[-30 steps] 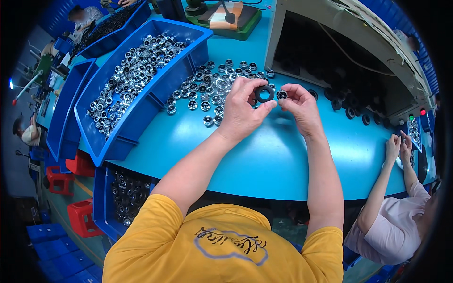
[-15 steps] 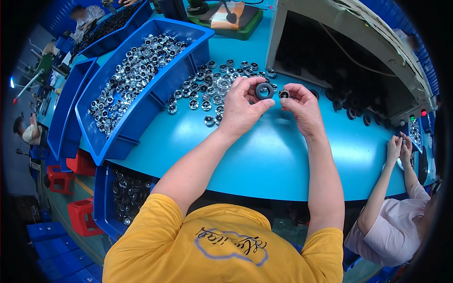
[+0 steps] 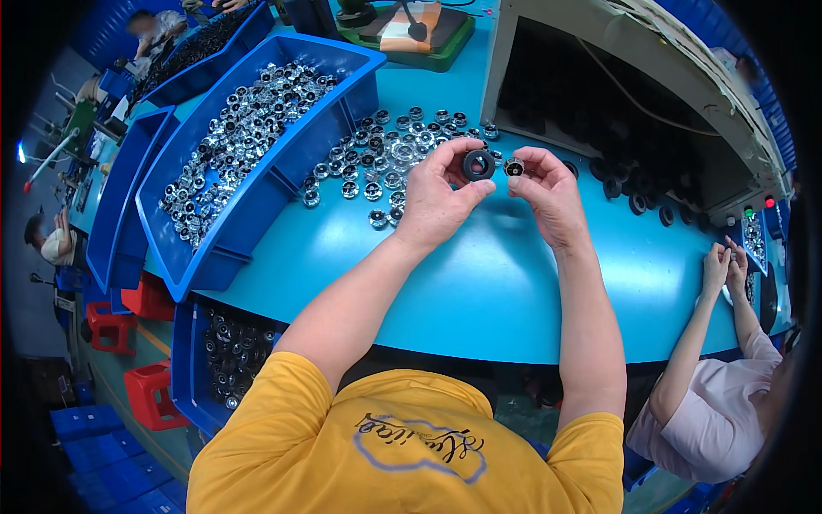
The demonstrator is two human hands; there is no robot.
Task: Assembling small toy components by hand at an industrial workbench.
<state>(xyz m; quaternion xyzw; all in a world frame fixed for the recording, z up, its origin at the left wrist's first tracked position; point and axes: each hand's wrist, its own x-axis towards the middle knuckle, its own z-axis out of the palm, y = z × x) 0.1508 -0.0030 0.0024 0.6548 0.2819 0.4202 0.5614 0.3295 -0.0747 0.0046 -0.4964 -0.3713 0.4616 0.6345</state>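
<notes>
Between the thumb and fingers of my left hand (image 3: 441,190) is a black rubber ring (image 3: 478,165), its hole turned toward me. My right hand (image 3: 548,188) pinches a small shiny wheel hub (image 3: 514,167) with a dark centre. Ring and hub are held side by side above the table, a small gap between them. Beyond my left hand, many loose clear-and-silver hubs (image 3: 349,189) lie on the turquoise table (image 3: 411,300). Several black rings (image 3: 637,204) lie to the right of my right hand, by the opening of a pale box-like housing.
A large blue bin (image 3: 282,176) full of shiny hubs stands at the left. The pale housing (image 3: 495,90) rises at the back right. A green-based device (image 3: 445,53) is at the back. Another person's hands (image 3: 723,270) work at the right. Red stools (image 3: 152,396) stand on the floor.
The ring in my left hand has tilted slightly, and the hub in my right hand has turned a little and risen slightly. Both hands otherwise keep nearly the same place.
</notes>
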